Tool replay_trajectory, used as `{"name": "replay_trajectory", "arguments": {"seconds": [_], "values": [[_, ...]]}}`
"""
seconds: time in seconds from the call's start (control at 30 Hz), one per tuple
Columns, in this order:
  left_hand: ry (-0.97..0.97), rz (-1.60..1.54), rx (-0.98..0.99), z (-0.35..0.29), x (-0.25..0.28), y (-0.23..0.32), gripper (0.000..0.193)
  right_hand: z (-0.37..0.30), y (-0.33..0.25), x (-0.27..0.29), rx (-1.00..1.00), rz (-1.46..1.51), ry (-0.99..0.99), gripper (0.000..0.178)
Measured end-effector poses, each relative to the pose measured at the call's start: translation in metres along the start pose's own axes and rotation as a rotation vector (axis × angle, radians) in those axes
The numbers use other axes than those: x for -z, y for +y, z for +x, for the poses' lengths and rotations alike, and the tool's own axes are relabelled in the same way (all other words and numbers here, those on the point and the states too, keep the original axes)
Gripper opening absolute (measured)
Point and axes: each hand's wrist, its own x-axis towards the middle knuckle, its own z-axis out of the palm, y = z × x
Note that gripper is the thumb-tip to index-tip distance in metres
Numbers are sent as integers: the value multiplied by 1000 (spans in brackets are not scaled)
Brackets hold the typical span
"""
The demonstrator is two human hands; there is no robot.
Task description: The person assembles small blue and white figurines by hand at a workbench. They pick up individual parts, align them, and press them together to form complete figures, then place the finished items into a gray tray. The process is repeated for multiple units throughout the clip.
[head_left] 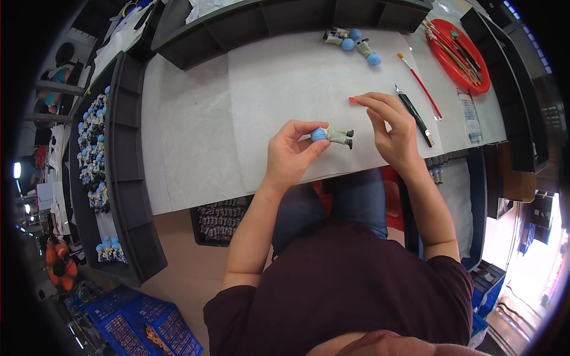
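My left hand (pixel 289 152) is closed round the head end of a small doll figurine (pixel 338 136) with a round blue head, pale trousers and dark shoes. The figurine lies sideways over the white work sheet, its feet toward my right hand. My right hand (pixel 394 127) has its fingers stretched out and its thumb apart. Its fingertips meet a small red piece (pixel 352 100), too small to name. Right of that hand lies a dark-handled craft knife (pixel 415 115). Several more blue-headed figurines (pixel 371 58) lie at the far side of the sheet.
A thin red paintbrush (pixel 423 89) lies near the knife. Brushes and tools fill a red oval tray (pixel 484 83) at the far right. Dark divided trays stand along the back (pixel 237 35) and left (pixel 127 172), the left one beside many figurines. Blue crates (pixel 142 317) stand lower left.
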Motion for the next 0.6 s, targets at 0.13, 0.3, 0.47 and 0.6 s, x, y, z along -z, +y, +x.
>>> {"name": "replay_trajectory", "arguments": {"seconds": [0.13, 0.3, 0.47, 0.6], "values": [[3, -18, -13, 3, -1, 1, 23, -19, -22, 6, 305, -97, -55, 48], [-54, 105, 87, 1, -4, 2, 17, -39, -8, -3, 414, -93, -91, 37], [-164, 204, -18, -3, 3, -11, 48, -59, 7, 17, 364, 29, 34, 39], [-172, 318, -19, -2, -6, -10, 49, -87, 29, 82, -32, -109, 522, 31]]}}
